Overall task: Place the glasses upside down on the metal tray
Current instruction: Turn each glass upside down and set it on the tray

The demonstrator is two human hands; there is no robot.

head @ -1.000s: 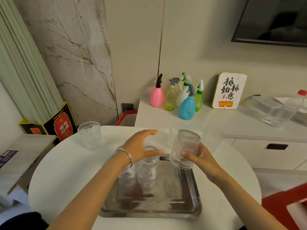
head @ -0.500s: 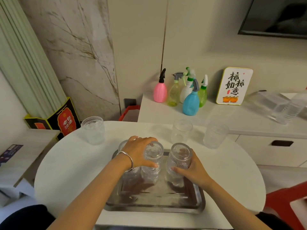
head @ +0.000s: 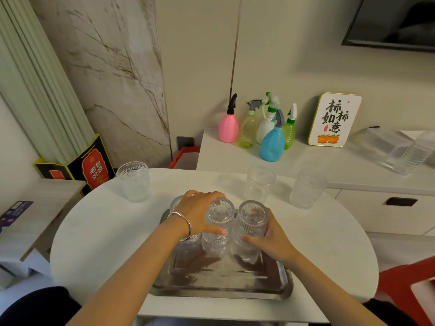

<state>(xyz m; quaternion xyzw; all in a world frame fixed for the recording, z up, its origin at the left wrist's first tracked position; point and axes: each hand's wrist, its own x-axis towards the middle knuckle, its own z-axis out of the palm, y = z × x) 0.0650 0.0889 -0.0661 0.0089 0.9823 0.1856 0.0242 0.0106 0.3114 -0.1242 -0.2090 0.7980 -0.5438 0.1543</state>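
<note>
A metal tray [head: 221, 282] lies on the round white table [head: 98, 234] in front of me. Three ribbed glasses stand upside down in a row at its far end. My right hand [head: 270, 241] grips the right glass [head: 250, 222], which rests on the tray. My left hand [head: 200, 214] wraps around the middle glass [head: 219, 220] and hides most of the left glass [head: 186, 242]. Three more glasses stand upright on the table: one at far left [head: 134, 181], two at far right [head: 259, 183] [head: 306, 188].
A white cabinet [head: 353, 175] behind the table carries several spray bottles [head: 271, 140], a small sign [head: 334, 120], a clear box and a water bottle [head: 414, 154]. A red chair [head: 404, 288] stands at the right. A low side table [head: 28, 222] is at the left.
My right hand turned its glass over and lowered it onto the tray beside the other two. My left hand closed down onto the middle glass.
</note>
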